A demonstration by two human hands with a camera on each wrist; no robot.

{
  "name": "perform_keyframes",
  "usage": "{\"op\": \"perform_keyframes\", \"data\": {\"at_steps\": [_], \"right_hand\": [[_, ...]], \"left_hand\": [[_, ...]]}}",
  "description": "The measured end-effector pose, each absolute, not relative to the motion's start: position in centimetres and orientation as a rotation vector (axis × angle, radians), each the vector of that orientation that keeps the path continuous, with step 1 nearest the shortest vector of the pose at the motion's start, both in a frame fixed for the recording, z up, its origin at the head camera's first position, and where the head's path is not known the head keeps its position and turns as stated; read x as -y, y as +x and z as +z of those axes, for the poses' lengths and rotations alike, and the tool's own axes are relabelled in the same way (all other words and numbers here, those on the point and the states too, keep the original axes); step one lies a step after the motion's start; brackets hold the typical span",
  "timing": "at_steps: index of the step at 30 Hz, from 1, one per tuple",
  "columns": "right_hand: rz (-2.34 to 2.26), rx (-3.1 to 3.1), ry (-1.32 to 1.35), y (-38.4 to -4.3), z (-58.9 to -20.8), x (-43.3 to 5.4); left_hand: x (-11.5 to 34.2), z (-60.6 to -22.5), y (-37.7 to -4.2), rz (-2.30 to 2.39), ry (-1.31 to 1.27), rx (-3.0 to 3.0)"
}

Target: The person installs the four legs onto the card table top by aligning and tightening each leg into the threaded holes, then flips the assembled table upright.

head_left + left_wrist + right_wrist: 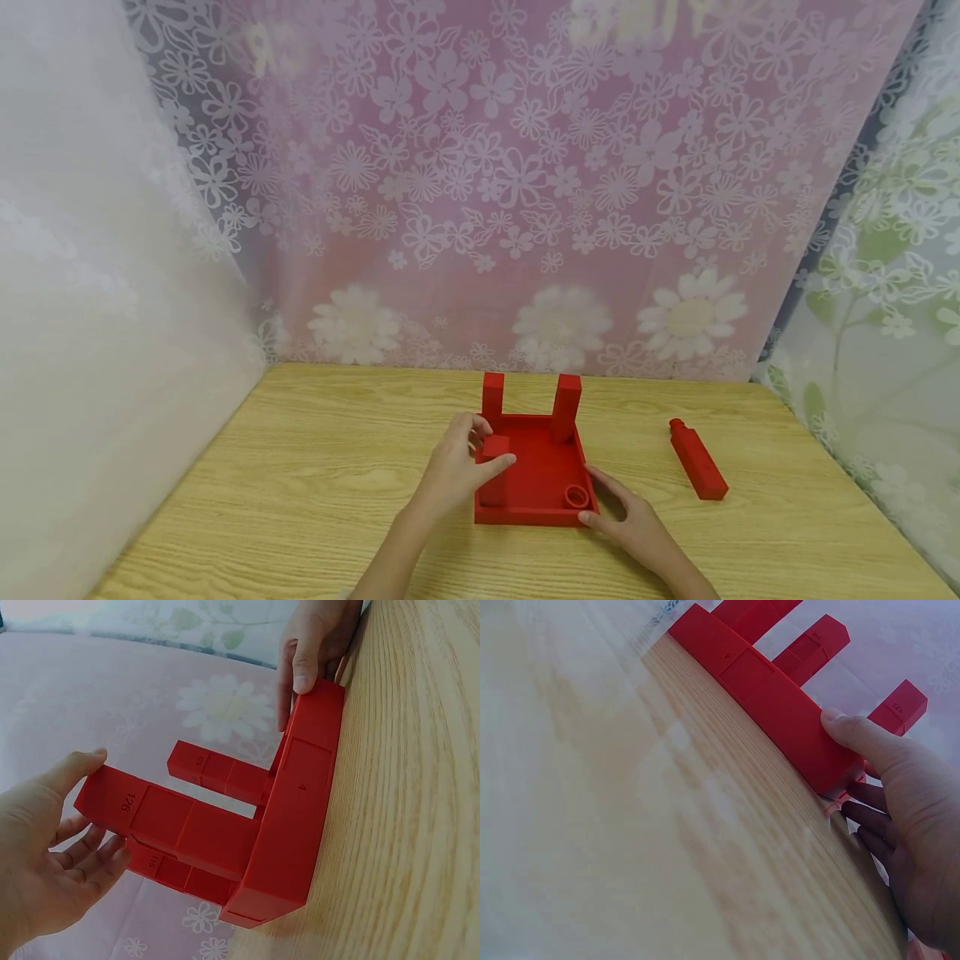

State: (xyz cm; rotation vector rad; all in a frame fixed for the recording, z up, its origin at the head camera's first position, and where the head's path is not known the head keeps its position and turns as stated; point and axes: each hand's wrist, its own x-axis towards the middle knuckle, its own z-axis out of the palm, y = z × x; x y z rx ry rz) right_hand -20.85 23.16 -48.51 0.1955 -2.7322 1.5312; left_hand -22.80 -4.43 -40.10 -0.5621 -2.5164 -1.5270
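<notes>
The near-left post [169,821] stands in the red tray [536,517], midway between the bench's [337,467] side edges. The left hand's [450,471] fingers curl round it; the right hand's [630,533] grip the tray's near-right corner. Seating this post seems in hand; next calls for bringing the loose post [699,462], toward the bench's right edge, to the ring [576,505].

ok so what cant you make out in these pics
Head view: the foot of the far left post is hidden by the left hand and near left post.
Left wrist view: the ring is hidden by the wall of the tray.
Right wrist view: the near left post's top is cut off by the upper edge.
Right wrist view: a red patch, cropped by the lower edge, is unidentifiable.
</notes>
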Motion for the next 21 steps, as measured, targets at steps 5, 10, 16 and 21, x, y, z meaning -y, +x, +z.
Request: {"op": "perform_keyframes", "data": {"at_steps": [5, 10, 16, 21], "right_hand": [[1.525, 2.734, 0.197, -20.89, -48.58, -23.21], [1.515, 2.740, 0.184, -20.91, -48.61, -23.20], [1.522, 2.737, 0.188, -20.91, -48.63, -23.21], [1.528, 2.734, 0.202, -20.92, -48.66, -23.25]], "left_hand": [[4.67, -40.15, -22.96, -1.578, -0.611, 2.487], [5.09, -40.37, -23.45, -1.611, -0.698, 2.474], [5.40, -40.46, -23.51, -1.706, -0.719, 2.494], [5.32, -39.90, -23.08, -1.752, -0.726, 2.500]]}}
